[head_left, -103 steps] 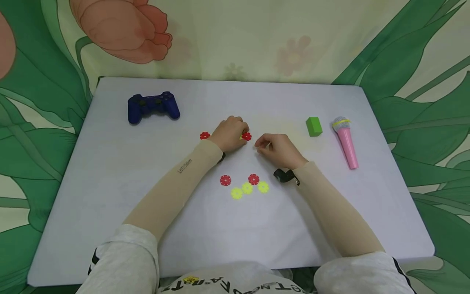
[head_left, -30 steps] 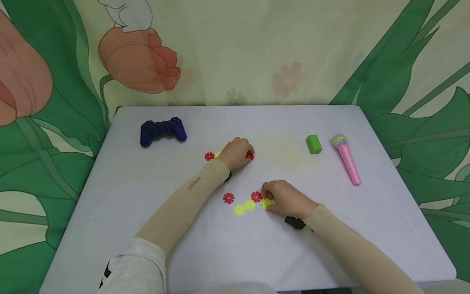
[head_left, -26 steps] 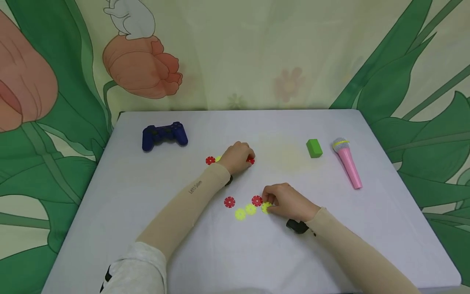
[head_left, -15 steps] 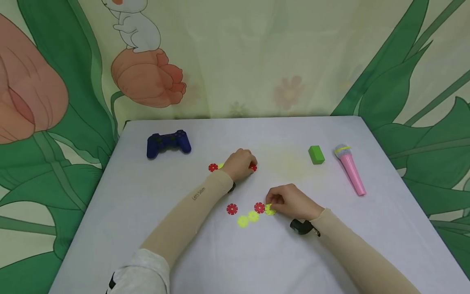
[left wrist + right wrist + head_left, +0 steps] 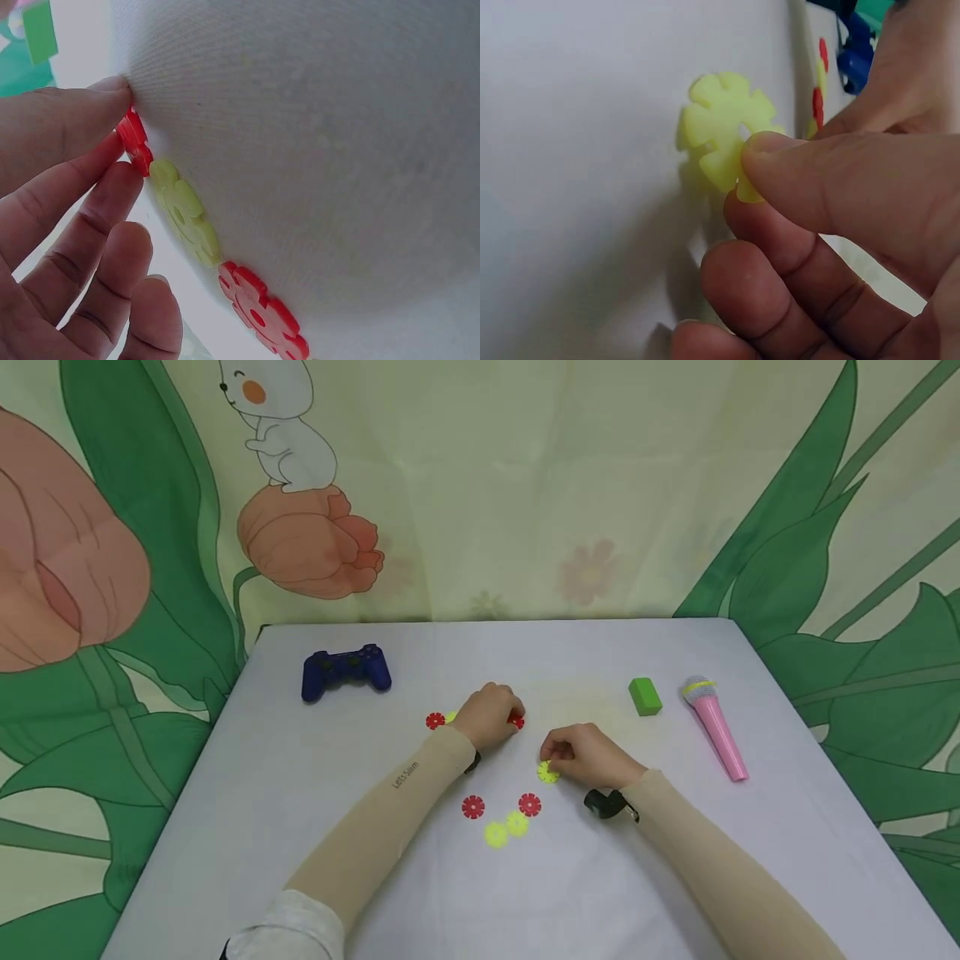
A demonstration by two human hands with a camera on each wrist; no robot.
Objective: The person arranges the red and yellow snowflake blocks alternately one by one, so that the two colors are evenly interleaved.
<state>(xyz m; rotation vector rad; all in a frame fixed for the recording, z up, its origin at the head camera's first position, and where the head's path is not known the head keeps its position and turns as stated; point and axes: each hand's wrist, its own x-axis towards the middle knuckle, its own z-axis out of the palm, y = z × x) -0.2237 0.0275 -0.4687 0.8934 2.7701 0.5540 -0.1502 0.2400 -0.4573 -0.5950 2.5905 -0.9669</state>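
In the left wrist view my left hand (image 5: 491, 717) pinches a red flower-shaped disc (image 5: 135, 142) between thumb and forefinger. That disc ends a row with a yellow disc (image 5: 184, 214) and another red disc (image 5: 262, 311), which appear to meet edge to edge. In the head view my forearm covers much of this row. To its right, my right hand (image 5: 592, 756) holds a single notched yellow disc (image 5: 727, 112) by its rim, thumb on top, apart from the row. Nearer me lie loose red discs (image 5: 473, 807) and yellow discs (image 5: 496, 835).
A dark blue game controller (image 5: 347, 672) lies at the back left of the white table (image 5: 420, 902). Toward the right are a green block (image 5: 645, 696) and a pink toy microphone (image 5: 716, 727). Behind the table hangs a printed cloth (image 5: 487, 485).
My right hand, bare-fingered at first, went down to the loose discs, pinched a yellow one and carried it up toward the row. My left hand keeps its grip. The head view has tilted up.
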